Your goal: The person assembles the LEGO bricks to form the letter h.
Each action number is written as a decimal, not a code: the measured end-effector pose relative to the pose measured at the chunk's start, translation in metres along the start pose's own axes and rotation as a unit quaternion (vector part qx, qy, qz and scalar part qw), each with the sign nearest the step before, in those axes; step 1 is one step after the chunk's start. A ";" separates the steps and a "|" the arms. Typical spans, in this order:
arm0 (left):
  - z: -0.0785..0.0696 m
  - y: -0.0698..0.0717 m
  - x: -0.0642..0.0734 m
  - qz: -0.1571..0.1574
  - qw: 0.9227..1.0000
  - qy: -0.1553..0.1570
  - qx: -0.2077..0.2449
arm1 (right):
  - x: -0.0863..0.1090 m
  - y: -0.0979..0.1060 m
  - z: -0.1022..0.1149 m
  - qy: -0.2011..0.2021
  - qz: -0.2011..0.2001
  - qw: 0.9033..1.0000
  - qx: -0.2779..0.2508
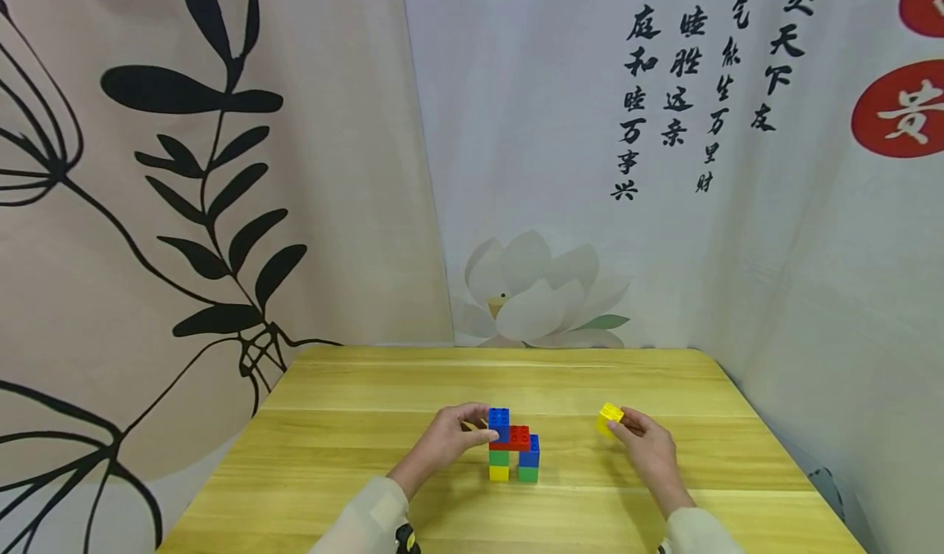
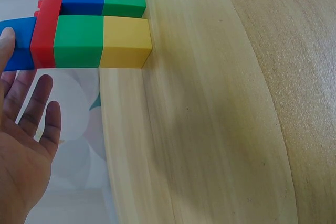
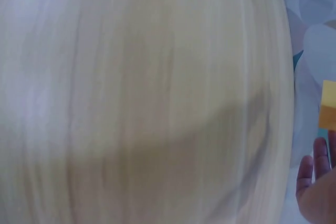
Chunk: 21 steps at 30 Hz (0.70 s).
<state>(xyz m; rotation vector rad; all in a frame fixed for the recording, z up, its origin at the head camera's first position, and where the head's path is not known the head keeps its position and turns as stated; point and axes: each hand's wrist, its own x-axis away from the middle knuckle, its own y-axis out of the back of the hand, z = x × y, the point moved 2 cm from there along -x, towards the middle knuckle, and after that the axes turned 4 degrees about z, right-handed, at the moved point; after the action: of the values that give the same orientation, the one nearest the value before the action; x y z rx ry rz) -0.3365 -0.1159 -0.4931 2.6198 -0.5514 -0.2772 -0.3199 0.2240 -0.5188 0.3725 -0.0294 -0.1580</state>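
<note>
A small structure of toy building blocks stands on the table. Its left column has a yellow block (image 1: 499, 474) under a green block (image 1: 498, 458); its right column has a green block (image 1: 528, 474) under a blue block (image 1: 529, 453). A red block (image 1: 519, 437) bridges both columns, and an upper blue block (image 1: 499, 419) sits on its left end. My left hand (image 1: 457, 435) pinches that upper blue block between thumb and fingers. Off to the right, my right hand (image 1: 651, 449) holds a loose yellow block (image 1: 609, 417) above the table, apart from the structure.
The wooden table (image 1: 383, 382) has its far edge against a printed curtain (image 1: 354, 169) with plant drawings, a lotus and writing. Both side edges of the table slope away toward the near corners.
</note>
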 end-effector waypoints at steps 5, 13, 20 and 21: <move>0.001 0.000 -0.001 -0.001 1.000 0.004 0.007 | -0.001 -0.007 0.009 0.020 0.006 1.000 -0.011; -0.001 0.000 -0.001 -0.003 1.000 0.001 0.008 | -0.002 -0.017 0.023 0.036 0.010 0.999 -0.014; 0.001 0.000 -0.001 -0.002 1.000 0.002 0.003 | -0.003 -0.026 0.038 0.046 0.027 0.998 -0.022; 0.001 0.000 -0.001 -0.002 1.000 0.002 0.002 | -0.003 -0.028 0.041 0.048 0.029 0.998 -0.025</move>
<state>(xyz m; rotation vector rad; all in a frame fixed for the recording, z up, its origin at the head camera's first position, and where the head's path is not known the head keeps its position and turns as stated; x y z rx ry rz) -0.3370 -0.1155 -0.4939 2.6248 -0.5449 -0.2733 -0.3292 0.1839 -0.4911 0.3289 0.0586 -0.0827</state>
